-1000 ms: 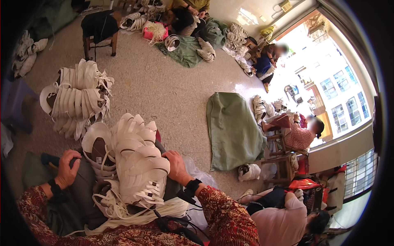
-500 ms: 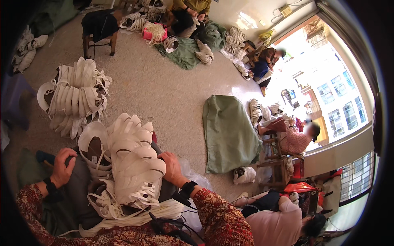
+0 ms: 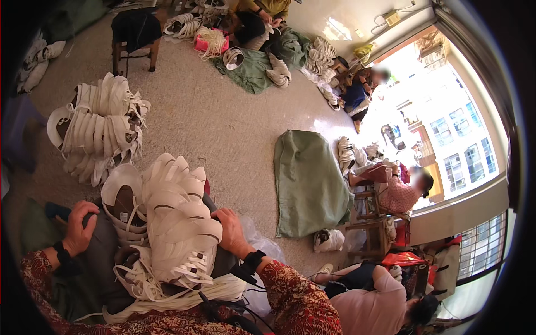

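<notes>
A long stack of nested white shoe uppers (image 3: 180, 209) lies across my lap on dark trousers. Beside it on the left sit more white uppers (image 3: 121, 195) with brown lining and loose laces. My left hand (image 3: 81, 226) rests over my left knee, its thumb and fingers apart and nothing held. At the stack's right side, my right hand (image 3: 228, 230) lies over my other knee with fingers stretched out, close against the uppers; whether it touches them I cannot tell. A bundle of white laces (image 3: 167, 304) lies across my lap below the stack.
Another heap of white uppers (image 3: 103, 131) stands on the floor ahead left. A green sheet (image 3: 310, 184) lies to the right. A dark-draped stool (image 3: 134, 39) stands at the far left. Several people sit around the room, one in a pink top (image 3: 365, 304) near my right.
The whole view has shifted slightly, moving the stack and both hands a little to the left in the picture. Both hands keep nearly the same pose.
</notes>
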Demonstrator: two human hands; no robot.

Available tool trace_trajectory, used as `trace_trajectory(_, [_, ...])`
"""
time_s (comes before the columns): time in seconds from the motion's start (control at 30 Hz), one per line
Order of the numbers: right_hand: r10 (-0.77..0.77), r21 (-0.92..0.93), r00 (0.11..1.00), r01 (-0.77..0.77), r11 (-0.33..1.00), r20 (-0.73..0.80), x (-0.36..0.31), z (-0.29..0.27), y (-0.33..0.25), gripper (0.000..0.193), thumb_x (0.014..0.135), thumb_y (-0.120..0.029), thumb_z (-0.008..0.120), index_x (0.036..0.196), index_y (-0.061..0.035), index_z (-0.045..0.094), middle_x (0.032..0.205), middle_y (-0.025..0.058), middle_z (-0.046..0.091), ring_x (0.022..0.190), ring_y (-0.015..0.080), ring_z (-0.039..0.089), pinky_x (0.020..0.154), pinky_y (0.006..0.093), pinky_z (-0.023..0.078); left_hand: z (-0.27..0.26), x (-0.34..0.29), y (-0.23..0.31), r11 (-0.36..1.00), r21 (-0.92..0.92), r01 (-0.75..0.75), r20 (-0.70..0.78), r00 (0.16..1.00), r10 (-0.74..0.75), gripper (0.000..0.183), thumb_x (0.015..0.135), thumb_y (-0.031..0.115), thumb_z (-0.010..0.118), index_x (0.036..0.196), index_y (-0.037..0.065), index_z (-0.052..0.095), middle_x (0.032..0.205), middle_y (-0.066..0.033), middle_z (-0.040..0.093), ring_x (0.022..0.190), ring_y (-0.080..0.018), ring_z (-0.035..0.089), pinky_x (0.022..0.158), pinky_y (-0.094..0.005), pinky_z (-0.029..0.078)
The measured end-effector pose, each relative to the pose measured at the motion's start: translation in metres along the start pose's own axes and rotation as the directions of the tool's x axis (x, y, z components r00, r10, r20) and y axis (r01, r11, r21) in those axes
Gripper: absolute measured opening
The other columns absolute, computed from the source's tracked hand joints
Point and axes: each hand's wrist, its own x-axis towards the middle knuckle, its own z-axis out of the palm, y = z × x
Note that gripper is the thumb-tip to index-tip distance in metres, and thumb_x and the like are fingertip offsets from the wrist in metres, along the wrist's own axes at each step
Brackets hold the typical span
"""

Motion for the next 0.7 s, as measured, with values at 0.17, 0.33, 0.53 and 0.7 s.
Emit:
trace_trajectory(0.17, [0.025,-0.04,1.0,-0.026,0.999,-0.006,0.0013,-0.0007,-0.0061,0.026,0.079,-0.024,0.07,0.096,-0.0046,0.065,0.099,0.0165,0.064,0.096,0.039,0.057,0.086,0.0442,0.047,0.0017,-0.0008,-0.003,1.0,-0.01,0.002,-0.014,1.0,-0.002,0.013,0.085,0.007,0.057,0.093,-0.002,0.058,0.099,-0.0182,0.061,0.096,-0.0341,0.058,0.09,-0.0399,0.044])
trace_trajectory(0.33, [0.013,-0.008,1.0,-0.013,1.0,-0.018,-0.0001,0.001,-0.0013,0.026,0.08,-0.024,0.069,0.096,-0.0042,0.065,0.098,0.0165,0.064,0.097,0.0392,0.058,0.085,0.0444,0.047,-0.0006,0.0029,0.0024,1.0,-0.002,0.014,0.013,1.0,-0.014,0.013,0.085,0.008,0.057,0.093,-0.001,0.059,0.099,-0.0181,0.06,0.096,-0.0343,0.057,0.09,-0.0401,0.044])
trace_trajectory(0.53, [0.001,0.0,1.0,-0.001,1.0,-0.017,-0.0002,0.0039,0.0009,0.026,0.079,-0.023,0.07,0.096,-0.0036,0.065,0.099,0.0166,0.064,0.096,0.039,0.058,0.086,0.0444,0.047,0.001,0.001,0.0017,1.0,-0.011,0.003,-0.013,1.0,-0.003,0.013,0.084,0.008,0.057,0.093,-0.001,0.058,0.099,-0.0176,0.06,0.096,-0.0343,0.057,0.091,-0.0399,0.044])
trace_trajectory(0.7, [0.032,0.015,0.999,-0.032,0.999,-0.001,0.001,0.0019,-0.0014,0.025,0.079,-0.022,0.07,0.096,-0.0038,0.065,0.1,0.0161,0.064,0.097,0.0387,0.057,0.087,0.0442,0.047,0.0009,0.002,0.0016,1.0,0.014,0.022,-0.002,1.0,-0.022,0.012,0.085,0.007,0.057,0.094,-0.001,0.059,0.1,-0.0173,0.062,0.098,-0.0352,0.057,0.092,-0.0405,0.043])
